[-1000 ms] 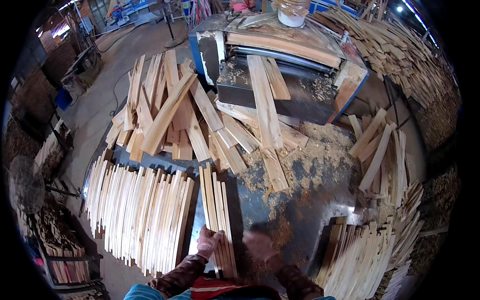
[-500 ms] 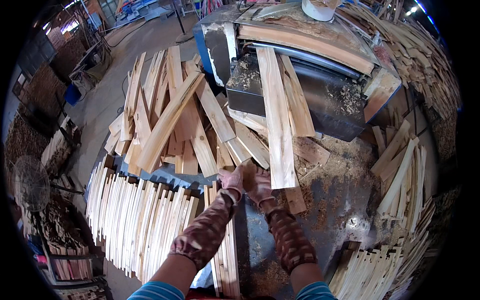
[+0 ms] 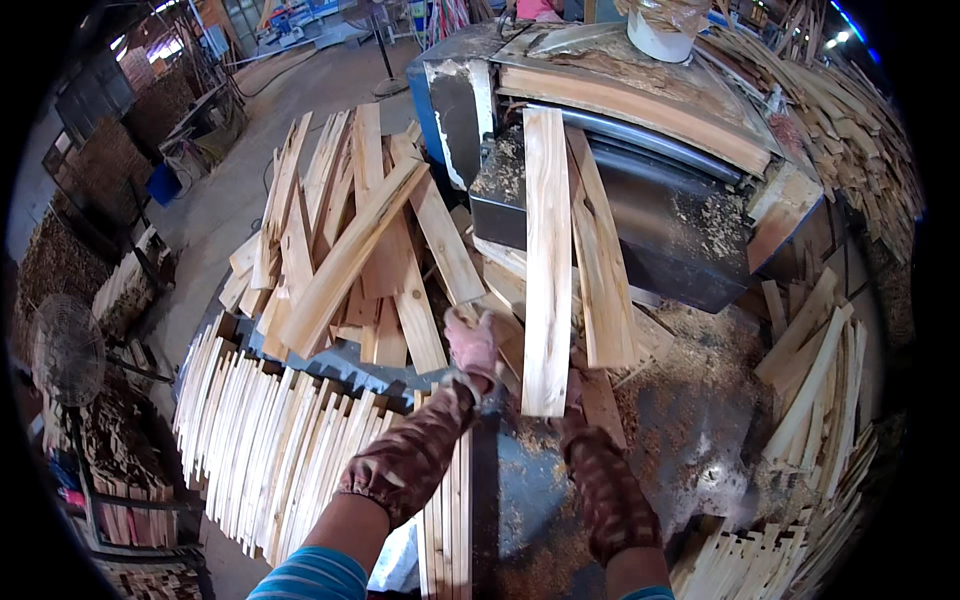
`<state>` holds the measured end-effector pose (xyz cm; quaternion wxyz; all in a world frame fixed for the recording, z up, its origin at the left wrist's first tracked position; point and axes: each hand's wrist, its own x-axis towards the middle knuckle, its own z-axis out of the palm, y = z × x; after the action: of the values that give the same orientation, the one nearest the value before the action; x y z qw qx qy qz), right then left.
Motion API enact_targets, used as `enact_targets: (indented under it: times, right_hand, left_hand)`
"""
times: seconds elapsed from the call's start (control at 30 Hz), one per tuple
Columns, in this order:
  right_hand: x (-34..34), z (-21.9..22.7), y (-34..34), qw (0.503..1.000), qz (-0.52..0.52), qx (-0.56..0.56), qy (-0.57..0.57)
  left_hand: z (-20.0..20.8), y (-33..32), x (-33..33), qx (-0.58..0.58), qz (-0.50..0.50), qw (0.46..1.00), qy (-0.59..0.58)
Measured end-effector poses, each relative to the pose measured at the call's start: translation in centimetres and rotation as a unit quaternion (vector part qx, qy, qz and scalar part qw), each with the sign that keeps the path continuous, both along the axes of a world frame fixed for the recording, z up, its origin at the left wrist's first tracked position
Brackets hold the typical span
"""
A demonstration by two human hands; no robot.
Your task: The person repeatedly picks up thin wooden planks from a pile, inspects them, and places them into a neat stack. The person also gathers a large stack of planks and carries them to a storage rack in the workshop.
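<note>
A long pale wooden plank (image 3: 546, 260) reaches from the rollers of a planing machine (image 3: 640, 190) toward me. My right hand (image 3: 572, 395), in a glove, is at its near end, closed round the right edge. The plank hides most of those fingers. My left hand (image 3: 472, 340), in a pink glove, is raised left of the plank with its fingers apart and nothing visible in them. It is nearest to the loose boards (image 3: 436, 240) of the heap. A second plank (image 3: 603, 290) with darker streaks lies right of the first, also reaching out of the machine.
A row of narrow strips (image 3: 270, 440) stands at the near left, beside my left forearm. More strips (image 3: 745, 560) are stacked at the near right. Shavings (image 3: 690, 400) cover the bench to the right. A caged fan (image 3: 68, 350) stands far left; a white bucket (image 3: 660, 38) sits on the machine.
My hands have parted; the right has moved to the plank's near end, which has swung left and toward me. The second plank has come farther out of the machine.
</note>
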<state>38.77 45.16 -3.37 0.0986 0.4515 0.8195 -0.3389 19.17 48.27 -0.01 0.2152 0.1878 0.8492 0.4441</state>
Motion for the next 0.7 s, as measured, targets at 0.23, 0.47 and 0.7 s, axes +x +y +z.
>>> enact_targets:
  times: [0.23, 0.47, 0.7]
  right_hand:
    - [-8.3, -2.8, -1.6, 0.997, 0.059, 0.003, 0.055]
    - [-5.5, 4.5, 2.7, 0.998, 0.028, 0.042, 0.045]
    - [8.5, 17.5, 1.7, 0.994, -0.056, 0.078, -0.061]
  left_hand:
    - [-2.4, 6.6, -15.5, 0.109, -0.081, 0.982, -0.132]
    - [-3.9, 6.4, -28.6, -0.337, -0.305, 0.723, 0.521]
    - [1.3, 6.8, -33.8, -0.325, -0.321, 0.626, 0.632]
